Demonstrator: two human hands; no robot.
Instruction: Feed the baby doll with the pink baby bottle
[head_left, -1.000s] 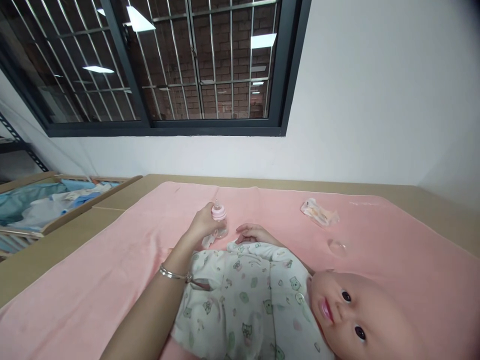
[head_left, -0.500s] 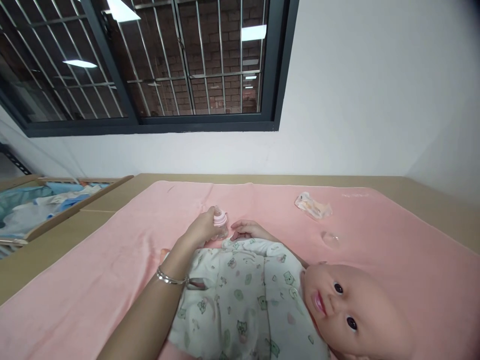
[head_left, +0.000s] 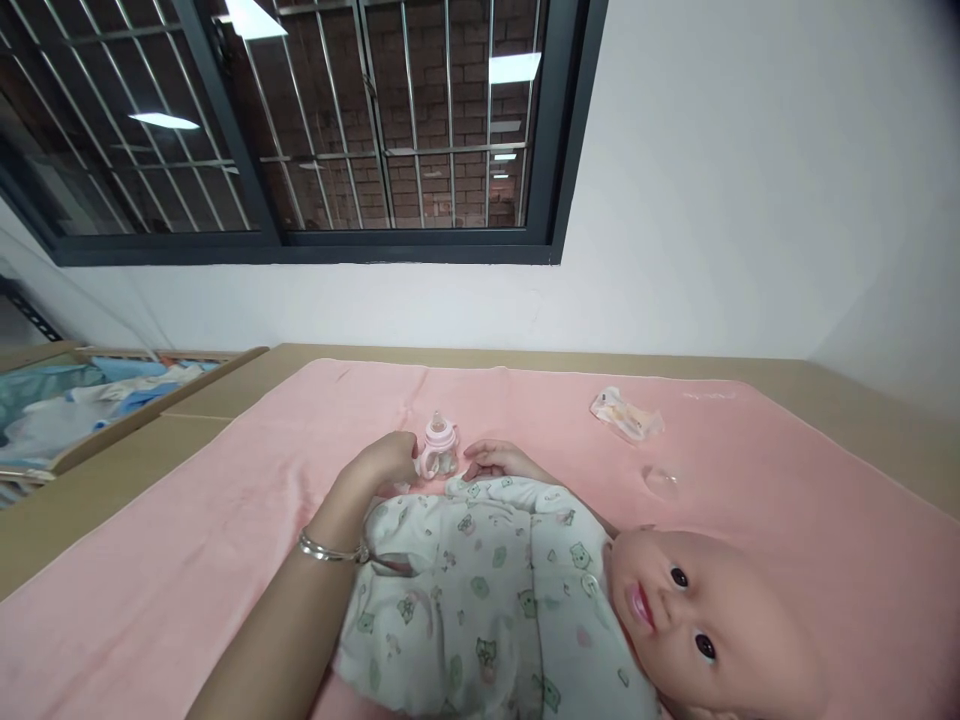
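My left hand [head_left: 385, 461], with a silver bangle [head_left: 330, 551] at its wrist, is just left of a small baby bottle [head_left: 440, 449]. The bottle is clear with a pink collar, a teat and side handles, and stands upright. My fingers curl down out of sight, so whether they touch its near handle is unclear. Below and to the right lies a baby doll [head_left: 712, 620] on its back, in a white patterned outfit [head_left: 480, 590]. The doll's own hand [head_left: 499, 458] rests just right of the bottle. My right hand is out of view.
A pink sheet [head_left: 225, 560] covers the tan table [head_left: 540, 356]. On it, farther right, are a crumpled clear packet [head_left: 627, 413] and a small transparent piece [head_left: 660, 481]. At left stands a wooden-edged bin of cloths [head_left: 105, 400]. A white wall and barred window rise behind.
My left hand has come off the bottle's body and shifted slightly left, so more of the bottle shows. The bottle and the doll stay in place.
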